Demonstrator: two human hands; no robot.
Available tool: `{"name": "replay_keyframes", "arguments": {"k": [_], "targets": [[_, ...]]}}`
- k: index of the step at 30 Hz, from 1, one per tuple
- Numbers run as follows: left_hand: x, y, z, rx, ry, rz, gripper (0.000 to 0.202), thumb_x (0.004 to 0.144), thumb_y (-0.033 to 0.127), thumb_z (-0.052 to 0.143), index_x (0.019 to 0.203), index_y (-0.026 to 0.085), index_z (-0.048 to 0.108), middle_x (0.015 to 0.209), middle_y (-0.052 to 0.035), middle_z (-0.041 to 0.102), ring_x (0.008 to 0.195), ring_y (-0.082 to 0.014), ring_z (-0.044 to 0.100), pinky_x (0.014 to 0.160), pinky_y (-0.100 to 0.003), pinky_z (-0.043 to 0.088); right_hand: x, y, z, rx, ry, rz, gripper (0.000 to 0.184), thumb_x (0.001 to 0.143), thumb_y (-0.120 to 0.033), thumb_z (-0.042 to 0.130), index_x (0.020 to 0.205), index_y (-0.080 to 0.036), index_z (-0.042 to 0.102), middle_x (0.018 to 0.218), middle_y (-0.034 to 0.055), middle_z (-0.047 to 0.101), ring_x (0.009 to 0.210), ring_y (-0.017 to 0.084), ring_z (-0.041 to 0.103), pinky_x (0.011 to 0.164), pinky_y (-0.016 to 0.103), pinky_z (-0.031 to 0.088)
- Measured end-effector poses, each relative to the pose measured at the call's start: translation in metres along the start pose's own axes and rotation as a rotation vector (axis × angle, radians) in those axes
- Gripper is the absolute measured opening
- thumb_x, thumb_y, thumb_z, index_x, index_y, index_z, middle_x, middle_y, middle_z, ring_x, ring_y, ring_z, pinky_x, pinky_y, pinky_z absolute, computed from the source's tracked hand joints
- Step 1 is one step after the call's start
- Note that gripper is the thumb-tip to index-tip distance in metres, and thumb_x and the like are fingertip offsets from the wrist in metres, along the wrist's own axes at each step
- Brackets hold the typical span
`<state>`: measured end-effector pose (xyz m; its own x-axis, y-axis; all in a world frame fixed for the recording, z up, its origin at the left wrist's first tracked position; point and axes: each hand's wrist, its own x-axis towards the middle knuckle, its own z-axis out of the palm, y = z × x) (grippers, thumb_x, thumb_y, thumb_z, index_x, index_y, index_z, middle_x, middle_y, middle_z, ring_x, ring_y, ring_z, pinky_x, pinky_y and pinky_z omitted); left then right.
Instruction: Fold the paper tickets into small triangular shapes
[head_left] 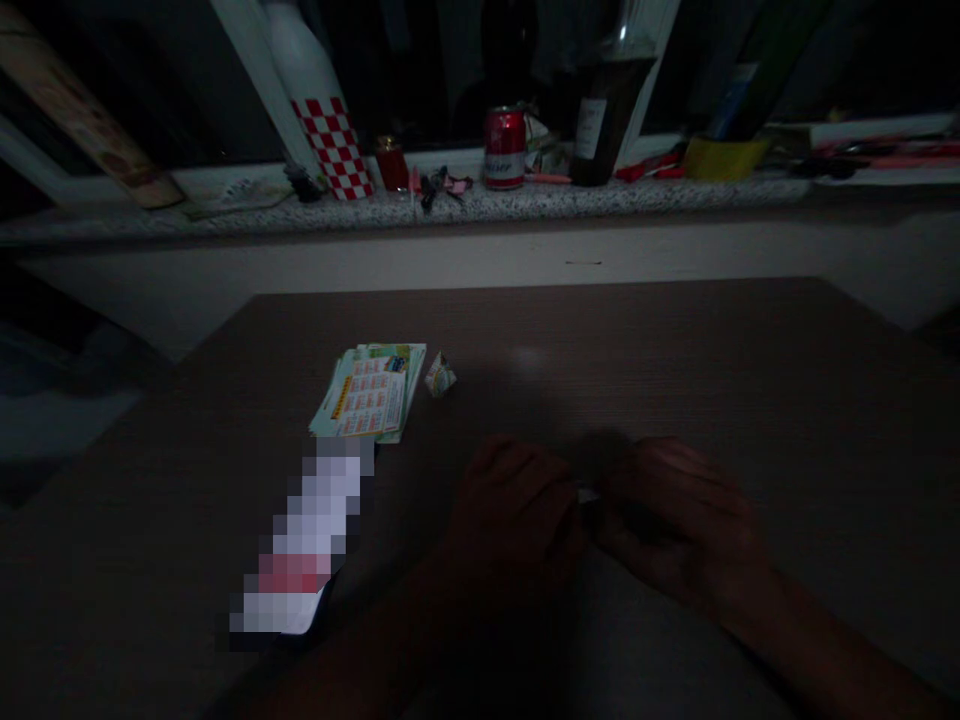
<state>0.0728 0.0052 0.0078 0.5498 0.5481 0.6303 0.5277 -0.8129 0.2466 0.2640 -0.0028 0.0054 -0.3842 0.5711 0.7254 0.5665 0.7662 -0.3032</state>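
Head view, grip: I see both hands with fingers bent and closed on one small pale piece [588, 495], pinched from either side.
Left hand: the left hand [517, 500] has its back up and its fingertips at the piece's left edge.
Right hand: the right hand [675, 510] meets the piece from the right, fingers curled; deep shadow hides the exact finger placement from me.
Pale piece: between the two hands, right of centre, above or on the worktop [750, 370]; I cannot tell which.
Folded paper: a small pointed paper shape [440, 376] sits farther off and to the left, just beside the cards.
Cards: a loose stack of printed cards [371, 390], calendar grid on top, lies left of the folded paper.
Phone: a phone [304, 540] lies slanted at near left, its face blurred out, its far end by the cards.
Windowsill: on the far speckled sill [540, 205] I make out a red can [505, 148], a red-and-white checked bottle [330, 130] and a yellow holder [724, 158].
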Motion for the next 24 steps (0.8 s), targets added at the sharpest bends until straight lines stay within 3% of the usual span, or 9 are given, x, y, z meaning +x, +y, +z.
{"name": "replay_keyframes", "arguments": {"k": [7,12,24], "targets": [[0.0,-0.007,-0.01,-0.009,-0.007,-0.043,0.006,0.082,0.012,0.055,0.083,0.017,0.06,0.086,-0.0041,0.068,0.082,-0.0174,0.058,0.08,-0.036,0.044,0.004,0.004,-0.014,-0.012,0.026,0.067,0.019,0.069,-0.002,0.066,0.079,-0.018,0.059,0.069,0.0032,0.065,0.063,0.018,0.062,0.061,0.034,0.048],[0.001,-0.007,-0.012,-0.036,-0.056,-0.014,0.006,0.082,0.012,0.055,0.079,0.017,0.058,0.084,-0.0043,0.067,0.08,-0.0178,0.057,0.077,-0.036,0.043,0.005,-0.004,-0.013,0.04,-0.021,0.05,0.025,0.071,-0.008,0.069,0.094,-0.015,0.064,0.084,0.009,0.068,0.075,0.022,0.064,0.067,0.038,0.051],[0.001,-0.001,-0.01,-0.046,-0.037,0.005,0.002,0.08,0.013,0.058,0.079,0.015,0.059,0.09,-0.0059,0.068,0.084,-0.0191,0.058,0.079,-0.037,0.043,-0.006,-0.003,-0.003,0.089,-0.065,-0.057,0.014,0.078,-0.01,0.069,0.089,-0.017,0.065,0.083,0.0044,0.068,0.078,0.019,0.063,0.071,0.038,0.052]]}}
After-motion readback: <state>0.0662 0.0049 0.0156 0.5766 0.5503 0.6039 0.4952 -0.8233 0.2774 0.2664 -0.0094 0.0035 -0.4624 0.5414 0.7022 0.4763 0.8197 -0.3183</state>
